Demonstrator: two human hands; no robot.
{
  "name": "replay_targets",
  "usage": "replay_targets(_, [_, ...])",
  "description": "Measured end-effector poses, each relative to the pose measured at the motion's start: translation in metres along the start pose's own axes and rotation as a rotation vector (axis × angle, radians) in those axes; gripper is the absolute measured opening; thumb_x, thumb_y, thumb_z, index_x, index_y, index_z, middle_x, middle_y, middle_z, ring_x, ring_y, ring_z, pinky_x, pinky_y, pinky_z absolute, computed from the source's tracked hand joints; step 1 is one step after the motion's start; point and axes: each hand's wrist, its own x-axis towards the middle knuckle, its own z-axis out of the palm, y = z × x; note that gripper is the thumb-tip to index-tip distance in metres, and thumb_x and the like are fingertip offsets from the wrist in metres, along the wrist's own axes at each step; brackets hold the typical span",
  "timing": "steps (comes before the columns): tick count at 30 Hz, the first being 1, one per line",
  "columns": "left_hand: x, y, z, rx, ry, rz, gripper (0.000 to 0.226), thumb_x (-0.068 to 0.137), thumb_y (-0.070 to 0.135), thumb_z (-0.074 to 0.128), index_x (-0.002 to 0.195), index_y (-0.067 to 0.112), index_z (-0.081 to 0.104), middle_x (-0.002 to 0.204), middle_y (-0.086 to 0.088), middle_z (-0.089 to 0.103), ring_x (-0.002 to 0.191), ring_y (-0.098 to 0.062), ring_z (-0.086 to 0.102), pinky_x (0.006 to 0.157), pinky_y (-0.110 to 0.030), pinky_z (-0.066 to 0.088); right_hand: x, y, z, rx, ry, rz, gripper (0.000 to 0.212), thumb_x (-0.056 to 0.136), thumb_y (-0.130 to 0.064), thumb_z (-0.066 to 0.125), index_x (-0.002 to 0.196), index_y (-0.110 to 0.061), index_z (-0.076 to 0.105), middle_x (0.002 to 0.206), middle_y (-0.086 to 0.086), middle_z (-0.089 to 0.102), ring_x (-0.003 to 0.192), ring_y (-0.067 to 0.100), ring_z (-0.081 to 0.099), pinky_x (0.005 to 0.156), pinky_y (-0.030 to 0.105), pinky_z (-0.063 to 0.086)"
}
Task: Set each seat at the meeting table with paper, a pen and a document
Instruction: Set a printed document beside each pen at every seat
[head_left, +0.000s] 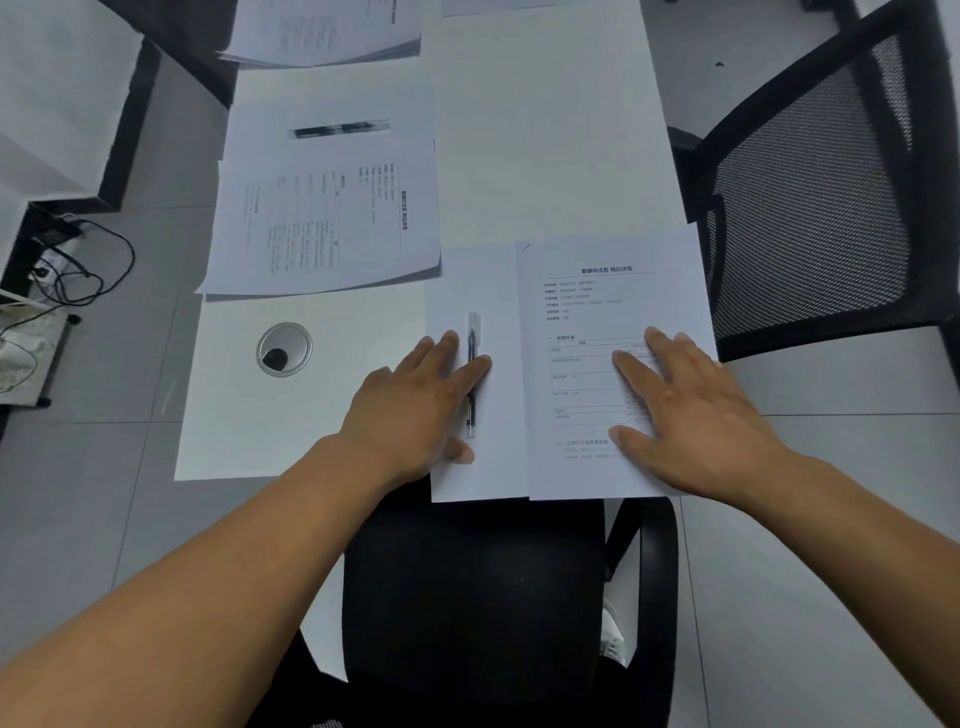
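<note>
1. White paper lies under both my hands. My left hand (415, 400) rests flat, fingers spread, on the blank sheet (493, 467), its fingers over the pen (471, 374).
2. My right hand (685, 410) presses flat and open on the printed document (613, 291), just right of the sheet and overlapping it.
3. Second pen (340, 128) and second document (322, 223) lie further left on the white table (545, 130).
4. Black mesh chair (810, 208) stands at right; a black seat (467, 597) sits below my arms.

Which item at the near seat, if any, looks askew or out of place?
Nothing is badly off. The printed document overhangs the table's right edge, and the pen on the blank paper lies straight.
</note>
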Motion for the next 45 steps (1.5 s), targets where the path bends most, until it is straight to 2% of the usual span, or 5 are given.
replay_targets(23, [0.003, -0.001, -0.002, -0.027, -0.004, 0.004, 0.110, 0.091, 0.057, 0.081, 0.172, 0.040, 0.008, 0.182, -0.002, -0.006, 0.170, -0.025, -0.001, 0.127, -0.053, 0.033, 0.008, 0.002, 0.000, 0.000, 0.023, -0.014, 0.089, 0.100, -0.065, 0.051, 0.171, -0.036, 0.006, 0.180, 0.003, -0.010, 0.166, 0.028, -0.009, 0.134, 0.052, 0.006])
replay_targets(32, [-0.004, 0.002, -0.012, -0.037, 0.023, 0.011, 0.111, 0.084, 0.061, 0.085, 0.168, 0.042, 0.015, 0.179, -0.001, 0.005, 0.167, -0.027, 0.010, 0.119, -0.058, 0.042, -0.001, -0.004, -0.010, 0.022, 0.043, -0.010, 0.090, 0.101, -0.064, 0.051, 0.171, -0.029, 0.007, 0.180, 0.003, -0.004, 0.166, 0.027, -0.007, 0.135, 0.048, 0.005])
replay_targets(37, [-0.015, 0.002, -0.025, -0.095, 0.002, -0.052, 0.114, 0.087, 0.064, 0.081, 0.171, 0.049, 0.005, 0.183, 0.004, -0.008, 0.170, -0.027, -0.002, 0.125, -0.064, 0.035, -0.018, -0.016, -0.025, -0.019, 0.034, -0.018, 0.089, 0.103, -0.065, 0.047, 0.172, -0.028, 0.005, 0.181, 0.002, -0.002, 0.167, 0.025, -0.005, 0.135, 0.047, 0.004])
replay_targets(45, [-0.055, 0.010, -0.055, -0.094, 0.051, -0.052, 0.106, 0.092, 0.071, 0.071, 0.171, 0.048, 0.004, 0.183, 0.003, -0.010, 0.170, -0.027, -0.005, 0.128, -0.069, 0.025, -0.067, -0.042, -0.052, -0.078, 0.050, -0.002, 0.086, 0.104, -0.065, 0.043, 0.172, -0.028, 0.004, 0.180, 0.002, -0.003, 0.167, 0.025, -0.005, 0.135, 0.050, 0.003])
